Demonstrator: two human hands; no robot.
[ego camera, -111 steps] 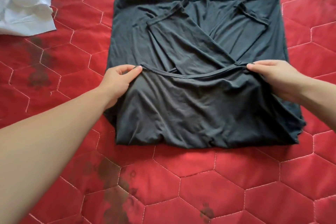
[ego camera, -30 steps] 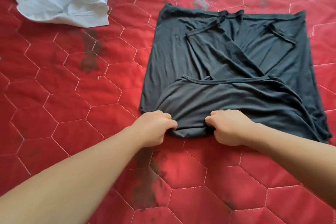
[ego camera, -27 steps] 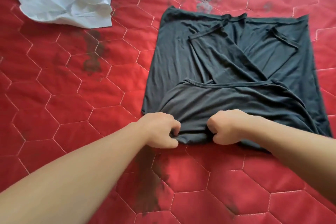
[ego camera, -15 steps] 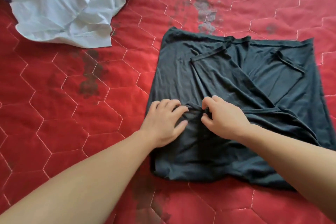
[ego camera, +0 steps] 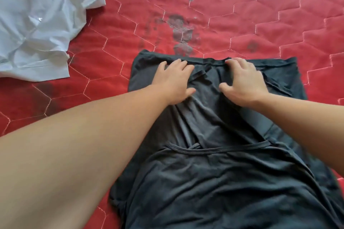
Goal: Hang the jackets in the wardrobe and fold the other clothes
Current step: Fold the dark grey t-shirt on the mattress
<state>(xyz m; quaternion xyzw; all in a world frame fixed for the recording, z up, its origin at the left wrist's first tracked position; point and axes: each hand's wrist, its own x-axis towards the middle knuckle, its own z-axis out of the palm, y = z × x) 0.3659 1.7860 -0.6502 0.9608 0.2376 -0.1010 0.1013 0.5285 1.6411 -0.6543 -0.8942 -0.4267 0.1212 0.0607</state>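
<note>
Lying flat across the middle and lower right of a red quilted bedspread (ego camera: 232,15): one dark grey T-shirt (ego camera: 214,182), partly folded, near portion doubled up so that its curved neckline hem sits about halfway along the cloth, sleeves tucked inward and crossing under it. Resting on the far edge of that shirt: two hands, both open, fingers spread, palms down on the fabric. Left hand (ego camera: 175,82) pressing near the far left part of the top hem, thumb pointing inward toward the other; right hand (ego camera: 242,83) beside it, fingertips reaching the hem, thumb likewise turned inward. No cloth pinched between finger and thumb so far as can be seen, merely flattened contact. Two bare forearms stretching from the near corners over the shirt. Off at the far left, well apart from the dark shirt: one crumpled white garment (ego camera: 37,24), heaped and unfolded, its kind not clear. Scattered over the bedspread: white hexagonal stitching and several dark worn patches, the largest just beyond the shirt's far hem.
</note>
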